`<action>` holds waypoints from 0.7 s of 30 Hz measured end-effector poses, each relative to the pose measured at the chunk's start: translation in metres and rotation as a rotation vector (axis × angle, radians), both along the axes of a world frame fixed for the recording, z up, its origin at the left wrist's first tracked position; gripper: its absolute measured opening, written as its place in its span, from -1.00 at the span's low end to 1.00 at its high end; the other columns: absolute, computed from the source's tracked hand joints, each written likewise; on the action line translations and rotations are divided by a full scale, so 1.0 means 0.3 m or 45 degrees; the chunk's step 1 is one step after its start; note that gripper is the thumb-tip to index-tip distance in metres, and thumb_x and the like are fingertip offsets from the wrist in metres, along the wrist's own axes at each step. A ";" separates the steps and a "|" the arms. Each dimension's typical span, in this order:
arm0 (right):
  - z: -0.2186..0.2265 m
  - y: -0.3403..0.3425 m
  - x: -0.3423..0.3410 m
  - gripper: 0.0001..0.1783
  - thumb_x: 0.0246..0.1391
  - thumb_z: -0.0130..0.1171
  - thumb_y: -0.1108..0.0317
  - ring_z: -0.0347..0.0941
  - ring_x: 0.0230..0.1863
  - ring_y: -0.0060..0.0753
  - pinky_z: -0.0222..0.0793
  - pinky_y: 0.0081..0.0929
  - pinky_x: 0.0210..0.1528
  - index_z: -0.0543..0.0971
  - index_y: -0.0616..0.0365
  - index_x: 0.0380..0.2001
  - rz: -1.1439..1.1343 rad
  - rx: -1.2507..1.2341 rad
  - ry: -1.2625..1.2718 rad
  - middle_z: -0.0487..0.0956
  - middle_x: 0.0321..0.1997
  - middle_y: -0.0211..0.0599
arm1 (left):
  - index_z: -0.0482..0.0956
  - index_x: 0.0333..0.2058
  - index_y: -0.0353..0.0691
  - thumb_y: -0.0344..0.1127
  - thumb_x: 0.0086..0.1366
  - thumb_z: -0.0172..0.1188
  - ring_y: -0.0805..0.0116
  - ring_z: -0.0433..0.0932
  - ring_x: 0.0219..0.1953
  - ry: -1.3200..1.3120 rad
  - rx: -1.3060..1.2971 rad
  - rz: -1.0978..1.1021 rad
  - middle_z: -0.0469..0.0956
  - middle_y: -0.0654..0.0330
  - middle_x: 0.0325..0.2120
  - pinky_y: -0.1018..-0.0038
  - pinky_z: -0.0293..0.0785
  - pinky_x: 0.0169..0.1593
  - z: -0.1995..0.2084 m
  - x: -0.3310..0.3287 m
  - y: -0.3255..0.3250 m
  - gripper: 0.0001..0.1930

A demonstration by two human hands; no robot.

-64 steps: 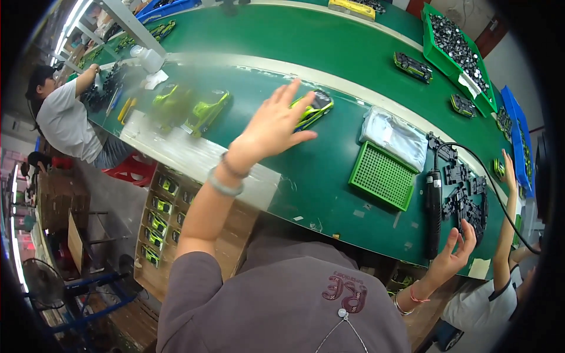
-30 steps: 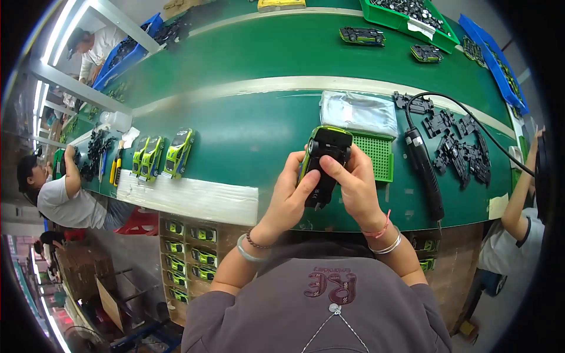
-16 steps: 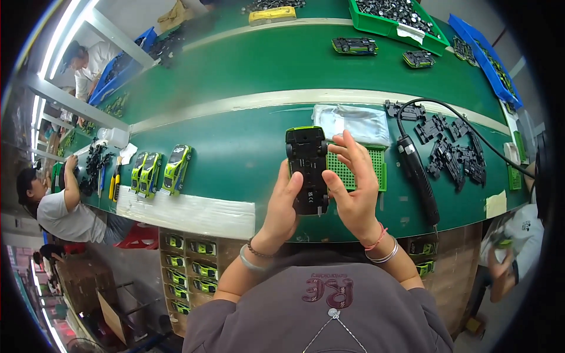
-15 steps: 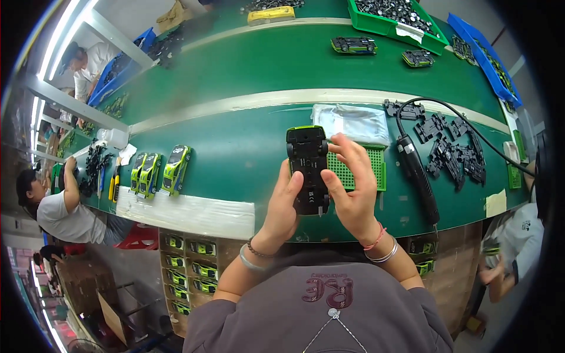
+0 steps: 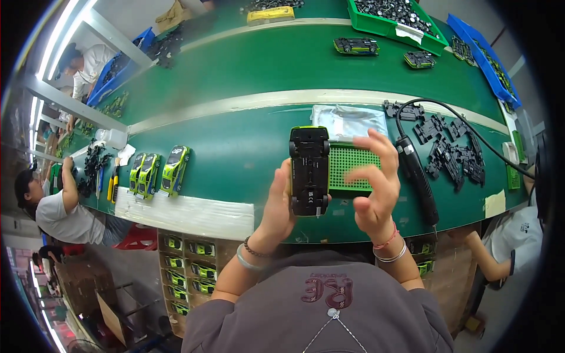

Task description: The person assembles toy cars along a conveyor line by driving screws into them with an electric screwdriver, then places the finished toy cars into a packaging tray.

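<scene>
My left hand (image 5: 279, 203) is closed on the left side of a toy car (image 5: 310, 170). The car is underside up, its black chassis and wheels facing me and a thin green body edge showing at its far end. Apart from the car, to its right, my right hand (image 5: 376, 188) is raised with spread, bent fingers and nothing in it. Behind that hand lies a green perforated tray (image 5: 347, 167), partly covered by it. A black electric screwdriver (image 5: 419, 182) with a cable rests right of the tray. Loose black chassis parts (image 5: 450, 159) are heaped beyond it.
Several green toy cars (image 5: 175, 170) stand at left, near yellow-handled tools (image 5: 113, 181). A clear plastic bag (image 5: 348, 122) lies behind the tray. Green and blue bins (image 5: 400, 20) hold parts at the back. Boxed cars (image 5: 203, 270) sit below the table edge. Co-workers sit left and right.
My right hand has come off the car and moved right, its fingers spreading. The car has shifted slightly right in my left hand. At right, a co-worker's arm has moved toward the table.
</scene>
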State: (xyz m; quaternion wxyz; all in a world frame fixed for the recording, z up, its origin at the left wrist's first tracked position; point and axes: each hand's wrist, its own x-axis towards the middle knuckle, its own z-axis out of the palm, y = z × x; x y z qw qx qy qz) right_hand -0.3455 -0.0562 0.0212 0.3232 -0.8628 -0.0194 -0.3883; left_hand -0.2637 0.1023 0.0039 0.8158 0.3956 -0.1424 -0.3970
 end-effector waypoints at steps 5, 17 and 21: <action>-0.013 0.005 0.037 -0.26 0.05 -0.23 -0.35 0.12 0.24 0.10 -0.02 -0.08 0.24 0.56 0.18 -0.47 -0.063 -0.293 0.103 0.33 0.15 0.01 | 0.13 0.08 -0.15 0.27 0.29 -0.38 0.37 0.50 -0.18 0.049 0.111 0.157 0.40 0.17 -0.11 0.40 0.51 -0.16 0.002 0.001 -0.009 -0.37; 0.038 0.053 -0.002 -0.25 -0.08 -0.05 -0.36 0.31 0.10 -0.10 -0.24 0.04 0.29 0.55 0.14 -0.20 0.166 -0.307 0.239 0.58 -0.28 -0.31 | 0.16 0.13 -0.21 0.37 0.23 -0.47 0.21 0.50 -0.15 0.185 0.039 0.225 0.45 0.04 -0.14 0.30 0.46 -0.10 0.032 0.076 -0.041 -0.21; 0.023 -0.001 -0.080 -0.24 -0.11 0.02 -0.32 0.28 0.09 -0.02 -0.24 0.04 0.28 0.49 0.15 -0.09 0.413 -0.128 0.119 0.48 0.01 -0.18 | 0.18 0.12 -0.21 0.38 0.23 -0.46 0.26 0.49 -0.11 0.082 -0.008 0.064 0.45 0.06 -0.12 0.31 0.43 -0.04 -0.013 0.115 -0.018 -0.21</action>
